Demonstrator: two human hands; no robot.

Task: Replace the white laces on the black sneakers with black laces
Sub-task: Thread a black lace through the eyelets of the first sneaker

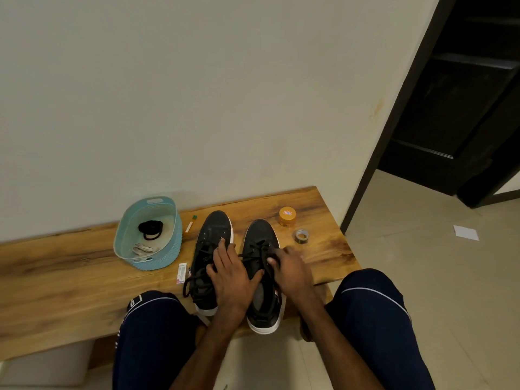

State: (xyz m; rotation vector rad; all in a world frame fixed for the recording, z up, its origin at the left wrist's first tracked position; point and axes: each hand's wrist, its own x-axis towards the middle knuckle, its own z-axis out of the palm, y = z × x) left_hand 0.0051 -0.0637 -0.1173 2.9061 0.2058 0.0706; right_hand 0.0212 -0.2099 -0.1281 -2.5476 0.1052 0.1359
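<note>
The sneakers (214, 229) sit side by side on the surface (70, 266); the left hand (233, 277) lies spread over them, likely to hold them steady; the right hand (292, 270) pinches a black lace (262, 249), likely to pull it tight.

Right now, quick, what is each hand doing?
Left hand: open, fingers spread flat on the left sneaker.
Right hand: pinches the black lace of the right sneaker.

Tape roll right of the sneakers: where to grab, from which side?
Pinch the tape roll by its wall, one finger in the core, from above-right. It seems to lie flat, hole up; the orange jar stands behind, the right hand, pinching a black lace, nearer left.
</note>
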